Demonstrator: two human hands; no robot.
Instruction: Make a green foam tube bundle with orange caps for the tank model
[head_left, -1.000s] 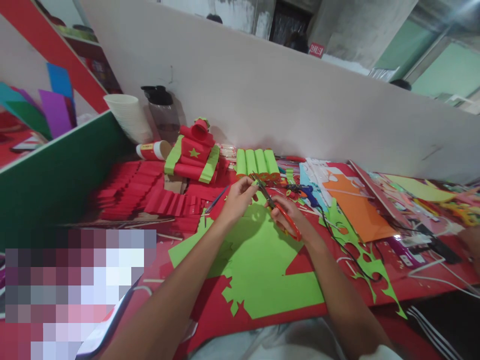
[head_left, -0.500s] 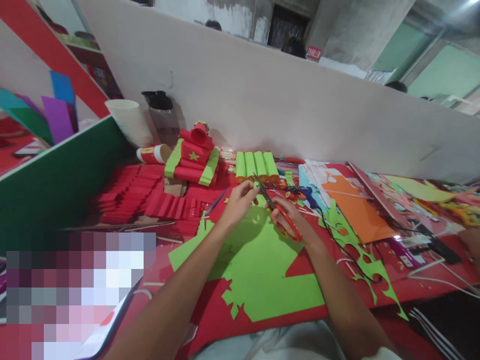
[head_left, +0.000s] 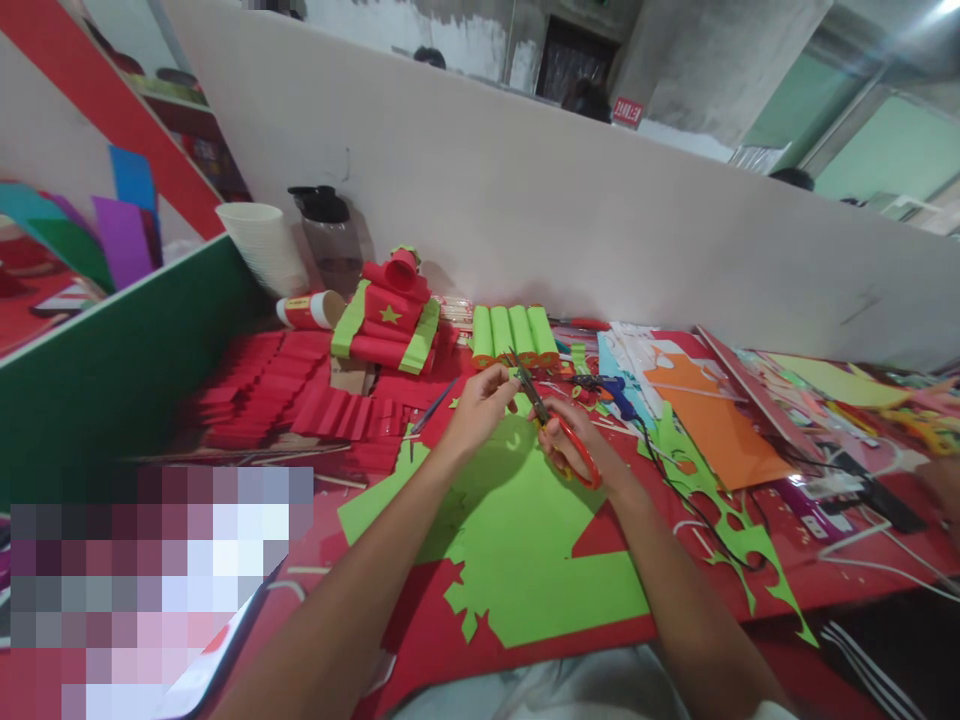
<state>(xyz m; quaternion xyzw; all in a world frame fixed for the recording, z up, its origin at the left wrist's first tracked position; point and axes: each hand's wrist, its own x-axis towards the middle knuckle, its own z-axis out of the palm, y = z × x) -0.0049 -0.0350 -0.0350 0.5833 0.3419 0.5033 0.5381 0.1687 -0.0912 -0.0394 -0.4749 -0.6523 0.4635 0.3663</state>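
Observation:
My right hand (head_left: 564, 437) is closed round the red handles of a pair of scissors (head_left: 537, 400), whose blades point up and left. Beside the blades, my left hand (head_left: 484, 400) pinches a small green piece (head_left: 513, 378), mostly hidden by the fingers. Under both hands lie large green sheets (head_left: 525, 540) with jagged cut edges. Behind them stand several green rolls (head_left: 511, 335) with orange ends. A red and green paper model (head_left: 386, 310) bearing a green star sits to their left.
Stacks of folded red paper (head_left: 259, 385) fill the left side. A blue glue gun (head_left: 616, 395), an orange sheet (head_left: 709, 425) and green offcuts (head_left: 705, 490) lie right. Paper cups (head_left: 262, 245) and a bottle (head_left: 326, 235) stand by the partition.
Both hands stay nearly in place, with the scissors still beside the left fingers. The view has shifted very slightly.

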